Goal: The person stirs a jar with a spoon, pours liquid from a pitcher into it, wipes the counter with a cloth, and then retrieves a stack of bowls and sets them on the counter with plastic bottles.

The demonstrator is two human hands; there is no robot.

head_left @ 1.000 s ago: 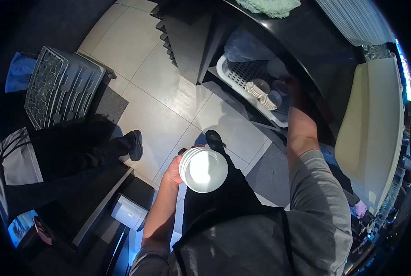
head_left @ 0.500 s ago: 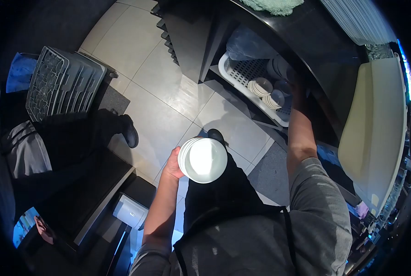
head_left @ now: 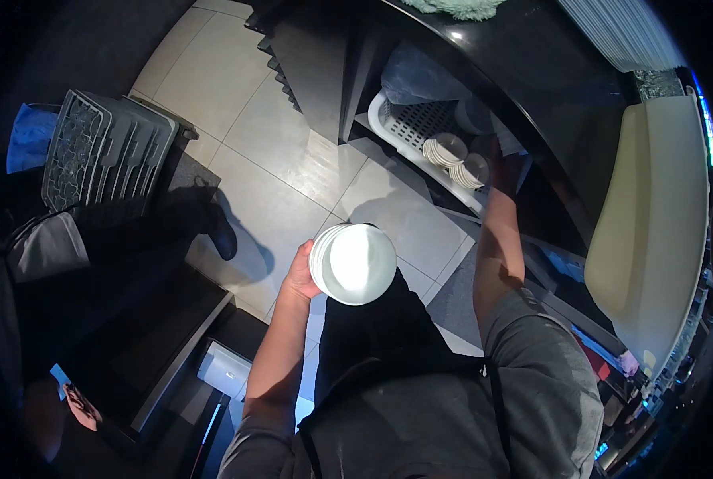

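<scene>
My left hand (head_left: pixel 299 275) is closed around the side of a stack of white round bowls (head_left: pixel 358 265), held over the floor in front of my legs. The top bowl faces up and has nothing in it. My right arm reaches into a shelf under the dark counter, and the right hand (head_left: pixel 503 169) is at the right end of a white perforated basket (head_left: pixel 388 130). Shadow hides its fingers. Just left of it, two stacks of small pale dishes (head_left: pixel 452 162) lie on their sides. Larger white bowls (head_left: pixel 471 117) sit in shade behind them.
A clear plastic bag (head_left: pixel 416 77) lies at the basket's far end. Grey stacked crates (head_left: pixel 137 152) stand at left, near another person's black shoe (head_left: pixel 224 235). A white box (head_left: pixel 223 370) is at lower left. A pale tub (head_left: pixel 651 223) rests on the right.
My right arm has shifted left, with the hand still at the basket. The bowls in my left hand have risen slightly in view. The basket appears slightly further left.
</scene>
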